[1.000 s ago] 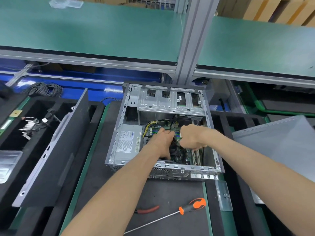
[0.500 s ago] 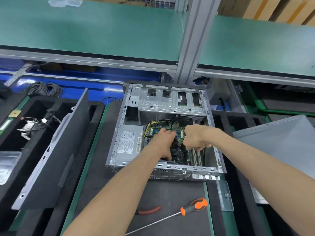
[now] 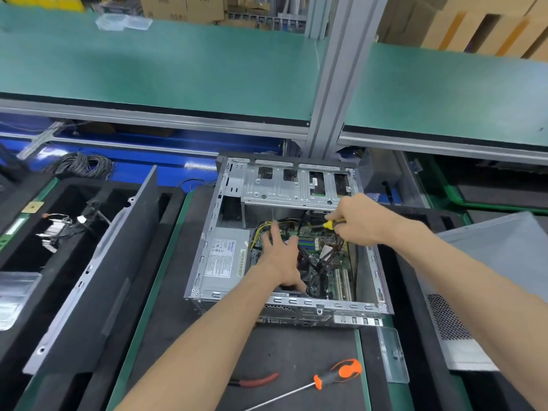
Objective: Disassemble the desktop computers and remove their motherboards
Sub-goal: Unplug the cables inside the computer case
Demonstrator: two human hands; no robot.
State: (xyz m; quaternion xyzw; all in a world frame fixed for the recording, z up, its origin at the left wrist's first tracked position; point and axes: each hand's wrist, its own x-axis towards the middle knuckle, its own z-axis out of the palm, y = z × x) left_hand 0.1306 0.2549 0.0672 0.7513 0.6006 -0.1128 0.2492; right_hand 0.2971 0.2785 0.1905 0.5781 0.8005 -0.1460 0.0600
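Since the earlier frame the right hand [image 3: 357, 222] has lifted away to the far right of the open computer case [image 3: 284, 304], its grip pinching a yellow-and-black connector [image 3: 333, 223] with red and black leads trailing down. The left hand [image 3: 280, 256] now lies flat, fingers spread, on the motherboard [image 3: 329, 262], which is still seated in the case floor right of the power supply [image 3: 224, 258]. Risk: leads appear tangled among other cabling; a hard pull could strain sockets or flex the board. The screwdriver [image 3: 338, 375] lies unused on the near bench [image 3: 284, 351].
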